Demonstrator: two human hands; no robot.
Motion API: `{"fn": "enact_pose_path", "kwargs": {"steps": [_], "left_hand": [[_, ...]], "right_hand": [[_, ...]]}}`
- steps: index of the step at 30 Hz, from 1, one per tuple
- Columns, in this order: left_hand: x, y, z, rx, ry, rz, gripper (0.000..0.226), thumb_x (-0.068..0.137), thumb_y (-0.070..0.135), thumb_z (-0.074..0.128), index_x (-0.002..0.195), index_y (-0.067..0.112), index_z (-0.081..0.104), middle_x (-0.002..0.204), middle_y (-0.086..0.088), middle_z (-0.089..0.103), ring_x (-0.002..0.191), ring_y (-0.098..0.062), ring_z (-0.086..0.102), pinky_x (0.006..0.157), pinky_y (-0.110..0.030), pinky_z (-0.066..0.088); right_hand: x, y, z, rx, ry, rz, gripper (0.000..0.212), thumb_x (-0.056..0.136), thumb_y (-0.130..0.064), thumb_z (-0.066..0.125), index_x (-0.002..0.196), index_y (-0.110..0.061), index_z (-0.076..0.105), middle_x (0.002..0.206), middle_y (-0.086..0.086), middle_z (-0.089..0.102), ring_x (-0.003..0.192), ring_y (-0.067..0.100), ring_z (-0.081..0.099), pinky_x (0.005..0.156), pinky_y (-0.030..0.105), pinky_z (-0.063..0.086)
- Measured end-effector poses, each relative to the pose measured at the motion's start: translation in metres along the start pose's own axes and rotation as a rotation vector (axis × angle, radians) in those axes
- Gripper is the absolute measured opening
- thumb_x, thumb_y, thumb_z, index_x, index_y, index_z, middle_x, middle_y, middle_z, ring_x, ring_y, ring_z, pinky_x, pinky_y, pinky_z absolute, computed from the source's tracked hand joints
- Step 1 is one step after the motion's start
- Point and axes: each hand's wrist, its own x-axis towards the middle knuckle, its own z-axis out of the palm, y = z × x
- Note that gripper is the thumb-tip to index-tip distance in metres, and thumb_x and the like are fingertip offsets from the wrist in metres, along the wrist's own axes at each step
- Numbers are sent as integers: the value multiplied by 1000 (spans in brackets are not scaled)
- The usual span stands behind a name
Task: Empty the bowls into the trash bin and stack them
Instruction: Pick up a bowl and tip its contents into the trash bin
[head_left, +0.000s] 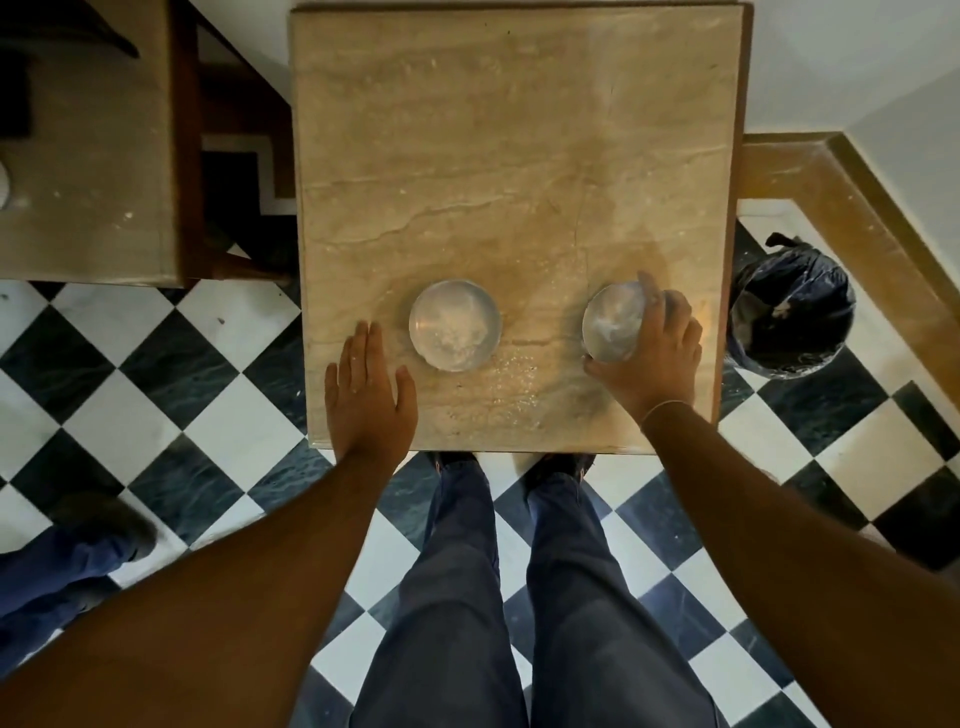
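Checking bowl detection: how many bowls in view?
2. One clear bowl rests on the table, beside the flat left hand. The other bowl is gripped, tilted, by the right hand.

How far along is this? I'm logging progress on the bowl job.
Early. Done: nothing certain; the bin holds some white bits, but the bowls are unstacked. In hand: the right hand grips the right bowl, tilted, on the table. Left: the left bowl holds white stuff, the left hand lies flat beside it; stacking remains.

Two bowls (455, 326) (612, 322) sit side by side on table (519, 156); bin (789, 317) stands right.
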Motion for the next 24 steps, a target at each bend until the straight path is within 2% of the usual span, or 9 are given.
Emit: {"fn": "enact_pose_path", "kwargs": {"steps": [3,6,10,12,14,17,20,22,24], "left_hand": [[6,18,-8,30,114,110,59,108,35,47,162,14,40,166,-13,47,154,-32,42,133,-57,22],[15,52,-14,-45,143,347,42,109,37,50,141,12,60,132,-15,69,124,-37,61,116,-55,44],[28,109,-25,-191,-107,368,50,111,52,42,146,21,61,128,-6,76,115,-29,71,89,-47,62],[33,129,-28,-201,-223,328,59,109,65,36,153,31,56,130,0,78,119,-23,72,91,-45,62],[38,140,-28,-196,-269,310,58,108,69,37,148,34,60,112,3,82,106,-22,76,87,-41,62],[41,149,-25,-219,-288,314,43,111,53,45,138,27,67,88,-1,79,81,-27,74,70,-39,59],[42,156,-23,-250,-259,300,40,115,37,42,115,11,72,75,-9,70,69,-35,66,58,-37,43],[42,157,-23,-250,-265,271,41,116,32,41,99,7,68,68,-5,58,64,-34,58,59,-36,35],[40,160,-24,-283,-298,271,40,116,29,41,93,7,64,67,-3,55,64,-32,56,60,-38,37]], "right_hand": [[-7,-2,1,-12,35,-56,129,67,-45,105,170,-27,31,163,21,45,141,49,50,115,62,49],[-14,-7,3,10,44,-122,127,65,-46,106,168,-25,34,162,22,46,140,48,51,114,61,49],[-23,-16,2,88,61,-227,123,62,-41,107,163,-23,40,161,20,48,141,48,51,113,59,50],[-26,-20,2,103,62,-255,120,61,-42,107,161,-20,45,161,20,48,141,46,52,114,57,50],[-27,-21,1,128,73,-268,116,61,-44,106,159,-17,50,161,19,49,143,45,51,118,56,48],[-28,-22,-2,195,141,-333,112,59,-44,105,153,-19,48,158,22,53,144,44,52,120,56,46],[-31,-17,-8,260,133,-395,116,61,-40,108,155,-18,43,159,23,53,147,45,52,123,57,43],[-32,-13,-17,479,28,-332,120,66,-43,106,163,-17,38,166,15,46,153,38,48,127,54,44],[-30,-10,-33,856,-107,-80,105,82,-51,89,167,-27,32,169,5,39,153,17,50,123,41,53]]}}
